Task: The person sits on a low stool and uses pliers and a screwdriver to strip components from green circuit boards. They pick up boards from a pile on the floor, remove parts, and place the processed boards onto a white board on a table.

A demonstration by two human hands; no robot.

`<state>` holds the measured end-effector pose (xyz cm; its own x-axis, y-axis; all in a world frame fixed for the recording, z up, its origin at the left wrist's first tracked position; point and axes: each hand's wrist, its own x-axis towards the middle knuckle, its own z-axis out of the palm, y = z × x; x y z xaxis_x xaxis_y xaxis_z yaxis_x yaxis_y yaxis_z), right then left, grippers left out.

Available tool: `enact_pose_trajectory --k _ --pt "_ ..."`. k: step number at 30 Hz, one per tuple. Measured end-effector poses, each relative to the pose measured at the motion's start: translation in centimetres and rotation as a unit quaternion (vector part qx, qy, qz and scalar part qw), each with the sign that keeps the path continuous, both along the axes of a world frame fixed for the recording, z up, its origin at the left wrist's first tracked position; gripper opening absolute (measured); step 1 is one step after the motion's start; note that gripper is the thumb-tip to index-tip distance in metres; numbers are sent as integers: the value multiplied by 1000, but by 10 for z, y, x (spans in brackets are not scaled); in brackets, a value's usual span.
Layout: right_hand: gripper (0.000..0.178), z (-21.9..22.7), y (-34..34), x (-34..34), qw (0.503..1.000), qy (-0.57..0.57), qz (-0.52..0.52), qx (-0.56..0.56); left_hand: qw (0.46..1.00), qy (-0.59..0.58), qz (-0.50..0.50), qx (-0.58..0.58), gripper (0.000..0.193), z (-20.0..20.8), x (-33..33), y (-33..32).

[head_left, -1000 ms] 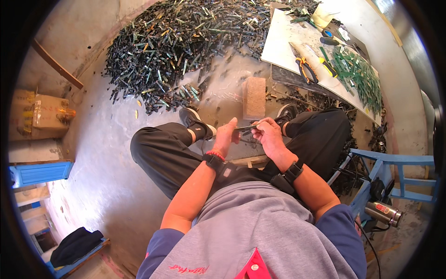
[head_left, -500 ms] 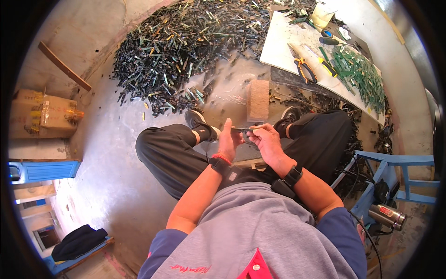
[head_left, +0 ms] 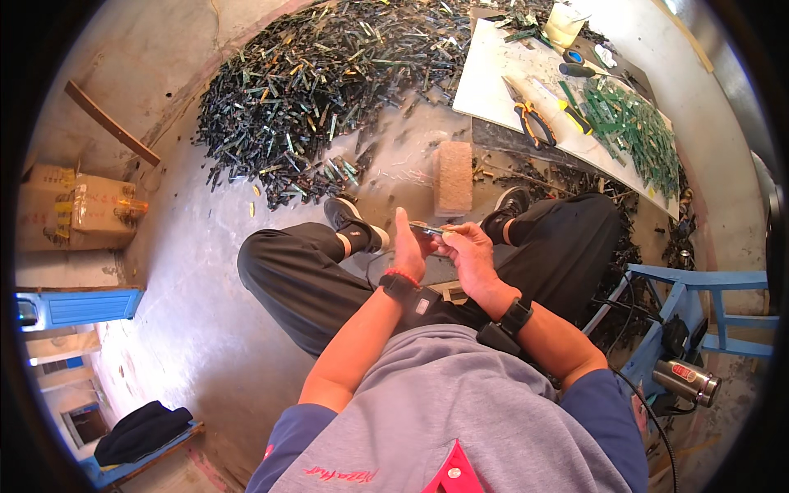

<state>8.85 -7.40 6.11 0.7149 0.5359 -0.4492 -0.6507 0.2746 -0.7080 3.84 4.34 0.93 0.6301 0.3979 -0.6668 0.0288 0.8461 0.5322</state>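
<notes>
Between my hands, above my lap, is a thin narrow dark strip (head_left: pixel 429 230) with a shiny edge. My left hand (head_left: pixel 409 251) is closed around its left end, thumb raised. The right end is pinched between thumb and fingers of my right hand (head_left: pixel 470 256). The fingers hide part of the strip. Just beyond the hands a rough reddish brick (head_left: pixel 454 177) lies on the floor between my shoes. Farther off, a big heap of similar dark strips (head_left: pixel 296 103) spreads over the floor.
At the far right a white board (head_left: pixel 485 74) bears orange-handled pliers (head_left: pixel 534 122), a yellow-handled tool (head_left: pixel 575 117), a screwdriver (head_left: pixel 579 71) and a pile of green strips (head_left: pixel 633 123). A blue chair (head_left: pixel 699 283) and steel flask (head_left: pixel 686 382) are at right. Cardboard boxes (head_left: pixel 103 205) stand left.
The strip has tilted, its right end now lower and nearer me. My left hand has turned slightly and shifted right; the right hand still pinches the strip. The head view has shifted slightly.
</notes>
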Motion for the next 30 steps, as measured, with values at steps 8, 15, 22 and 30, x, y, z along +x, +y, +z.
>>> enact_pose_trajectory --k 8,15,22,30 --pt "16 -11 -3 -2 979 -148 89 -107 999 -39 -7 -26 50 22 2 -9" --pt "21 9 -10 11 939 -307 97 -118 994 -14 10 -106 51 21 -4 8" --pt "16 70 -34 101 725 -588 -189 -304 993 -27 -51 -100 59 14 -9 5" --pt "31 99 -50 159 585 -614 -163 -504 992 -26 -107 -63 63 15 -8 2"
